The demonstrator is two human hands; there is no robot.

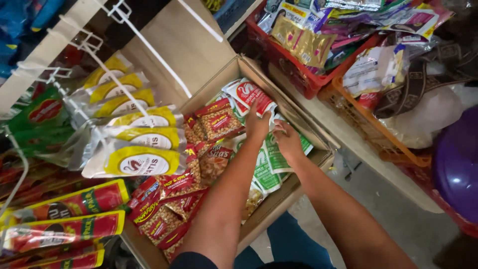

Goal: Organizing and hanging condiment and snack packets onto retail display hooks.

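Red-white packet [250, 94] | long axis toward upper-left | left hand [257, 124] apparently gripping.

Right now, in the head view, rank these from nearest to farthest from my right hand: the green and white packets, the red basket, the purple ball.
From the right hand:
1. Green and white packets, under it in the cardboard box.
2. Red basket, up beyond the box.
3. Purple ball, far right.

Red-white packets [251, 94] in cardboard box [279, 199], yellow pouches [134, 162] (hanging left)
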